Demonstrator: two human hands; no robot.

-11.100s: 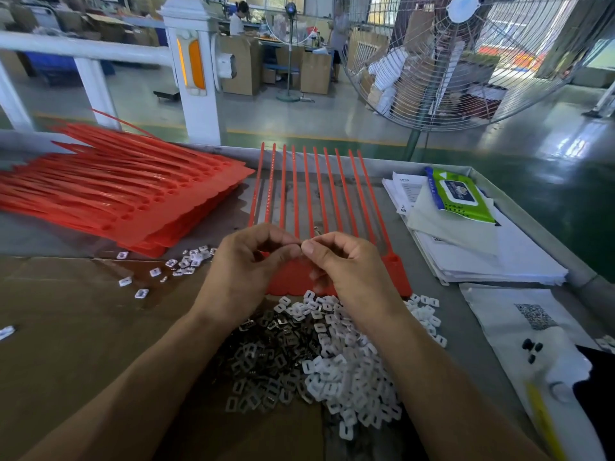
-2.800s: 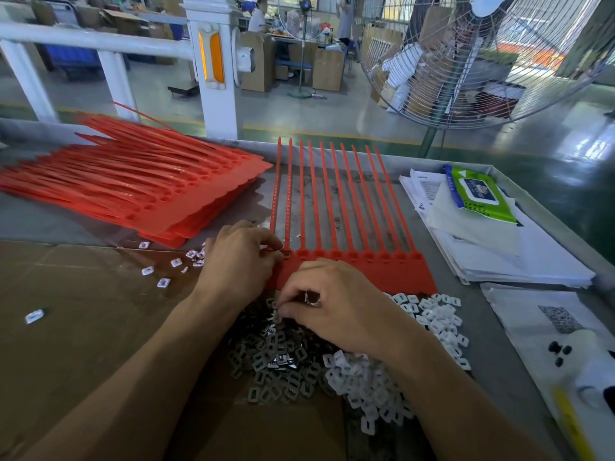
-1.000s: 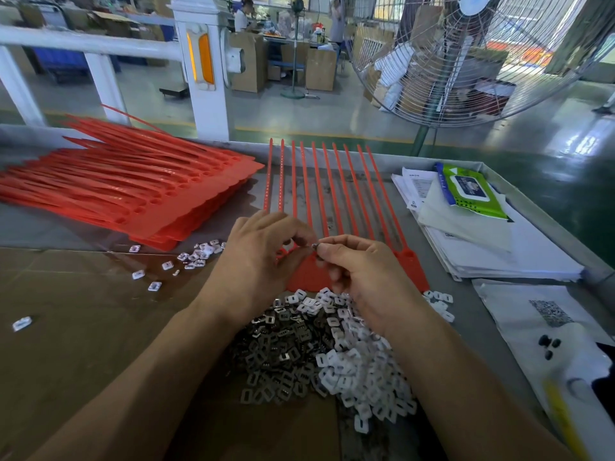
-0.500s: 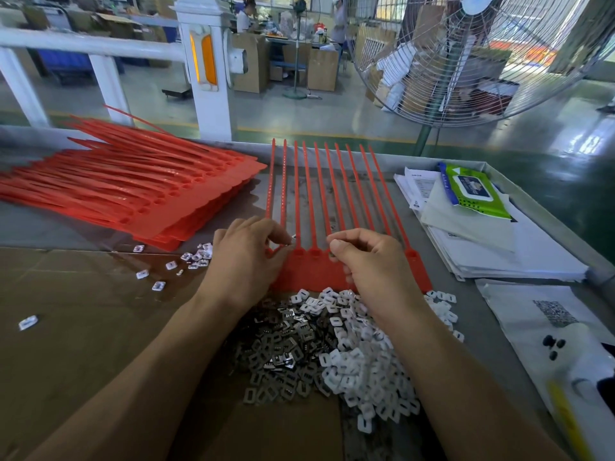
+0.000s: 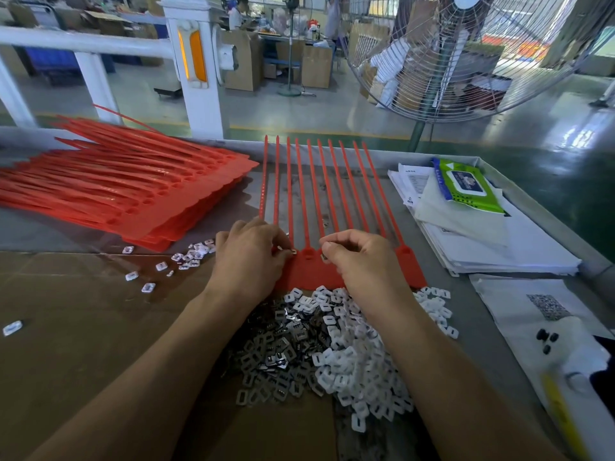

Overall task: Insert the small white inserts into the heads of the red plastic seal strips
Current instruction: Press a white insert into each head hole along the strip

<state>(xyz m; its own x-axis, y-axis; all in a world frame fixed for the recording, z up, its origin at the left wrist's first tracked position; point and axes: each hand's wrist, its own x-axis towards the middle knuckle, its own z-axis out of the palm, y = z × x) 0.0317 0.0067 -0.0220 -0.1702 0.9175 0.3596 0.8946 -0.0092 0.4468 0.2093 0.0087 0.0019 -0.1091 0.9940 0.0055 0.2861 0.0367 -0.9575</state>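
A red sheet of joined seal strips (image 5: 312, 271) lies flat in front of me, its heads in a row nearest me and its tails pointing away. My left hand (image 5: 248, 257) rests on the left heads and pinches a small insert (image 5: 293, 251) at a head there. My right hand (image 5: 362, 261) hovers with curled fingers over the heads further right, pinching a small piece that is mostly hidden. A heap of white inserts (image 5: 352, 354) and grey metal inserts (image 5: 279, 341) lies just below the sheet, between my forearms.
A stack of red strip sheets (image 5: 126, 191) lies at the left. Several loose white inserts (image 5: 186, 257) are scattered beside it on brown cardboard (image 5: 66, 327). Papers (image 5: 492, 241) and a green wipes pack (image 5: 466, 184) lie at the right. A large fan (image 5: 466, 54) stands behind the table.
My right hand moved away from my left to heads further right on the sheet. My left hand lowered onto the left heads and now presses an insert there.
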